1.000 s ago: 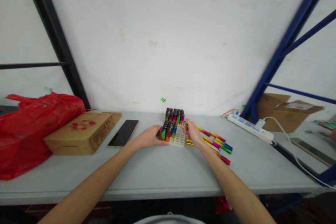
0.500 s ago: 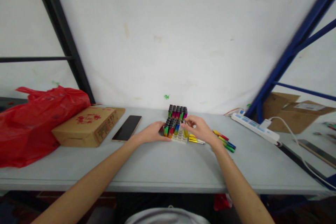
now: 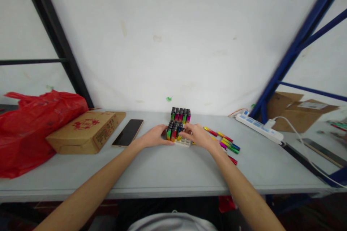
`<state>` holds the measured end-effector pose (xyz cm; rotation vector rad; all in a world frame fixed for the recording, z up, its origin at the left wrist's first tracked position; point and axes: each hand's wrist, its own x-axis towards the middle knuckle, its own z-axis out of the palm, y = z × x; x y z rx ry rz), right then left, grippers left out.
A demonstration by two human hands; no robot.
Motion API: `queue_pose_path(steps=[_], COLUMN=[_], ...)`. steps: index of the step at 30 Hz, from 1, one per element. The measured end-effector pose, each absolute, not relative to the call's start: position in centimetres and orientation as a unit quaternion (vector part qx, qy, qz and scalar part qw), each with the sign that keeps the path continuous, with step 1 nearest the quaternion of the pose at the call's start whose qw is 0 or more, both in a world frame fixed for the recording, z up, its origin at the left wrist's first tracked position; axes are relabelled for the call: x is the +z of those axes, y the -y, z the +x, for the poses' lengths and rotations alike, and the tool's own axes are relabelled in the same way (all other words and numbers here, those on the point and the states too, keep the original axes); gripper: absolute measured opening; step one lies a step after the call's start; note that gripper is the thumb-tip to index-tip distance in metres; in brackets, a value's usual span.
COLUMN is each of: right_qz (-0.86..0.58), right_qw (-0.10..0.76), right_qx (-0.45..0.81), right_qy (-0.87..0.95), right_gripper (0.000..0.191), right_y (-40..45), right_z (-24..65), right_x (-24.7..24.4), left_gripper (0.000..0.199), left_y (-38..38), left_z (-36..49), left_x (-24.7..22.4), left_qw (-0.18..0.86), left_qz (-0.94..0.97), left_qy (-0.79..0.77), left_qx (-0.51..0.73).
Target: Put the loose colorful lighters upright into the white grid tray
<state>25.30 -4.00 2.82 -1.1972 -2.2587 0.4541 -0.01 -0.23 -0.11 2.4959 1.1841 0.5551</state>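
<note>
Several lighters [image 3: 173, 134] with black tops and shiny multicoloured bodies stand upright in a white slotted tray [image 3: 183, 143]. My left hand [image 3: 155, 136] grips the tray's left side, thumb at the front and fingers behind. Over the tray's right part, my right hand [image 3: 196, 135] is closed in a pinch at a lighter beside the filled slots; its fingers mostly cover that lighter. Right behind stands another block of upright lighters [image 3: 180, 114]. Loose lighters [image 3: 230, 145] in yellow, red, green and magenta lie on the table to the right of my right hand, partly hidden by it.
A phone [image 3: 128, 133], a cardboard box [image 3: 85, 130] and a red plastic bag [image 3: 40, 126] are on the left. At the right, a white power strip [image 3: 258, 129] with a cable lies before a blue frame post [image 3: 287, 57]. A white wall [image 3: 179, 43] backs the grey table [image 3: 151, 173].
My right hand has moved left over the tray, bringing the lighter toward the filled slots. More loose lighters show at right. My left hand stays on the tray; the whole view has shifted slightly.
</note>
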Motion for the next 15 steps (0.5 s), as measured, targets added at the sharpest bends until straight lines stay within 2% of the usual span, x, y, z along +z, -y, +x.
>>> queue_pose_path(steps=[4,8,12,15], right_qz=[-0.476,-0.498,-0.456,-0.455], right_qw=[0.236,0.213,0.239,0.281], right_qx=[0.097,0.092,0.127,0.109], right_qy=[0.842,0.836,0.848,0.838], right_gripper=[0.022,0.024,0.036,0.043], right_y=[3.8,3.9,3.9,3.6], right_z=[24.4,24.3,25.5,27.3], right_x=[3.2,3.0,2.8,3.5], left_gripper=[0.064,0.062,0.061,0.065], left_y=[0.1,0.2,0.4,0.4], left_z=[0.0,0.1,0.1,0.0], left_x=[-0.2,0.0,0.2,0.3], left_qw=[0.161,0.166,0.165,0.168], left_qz=[0.874,0.871,0.871,0.867], left_qy=[-0.414,-0.414,-0.417,-0.425], left_qx=[0.198,0.207,0.2,0.199])
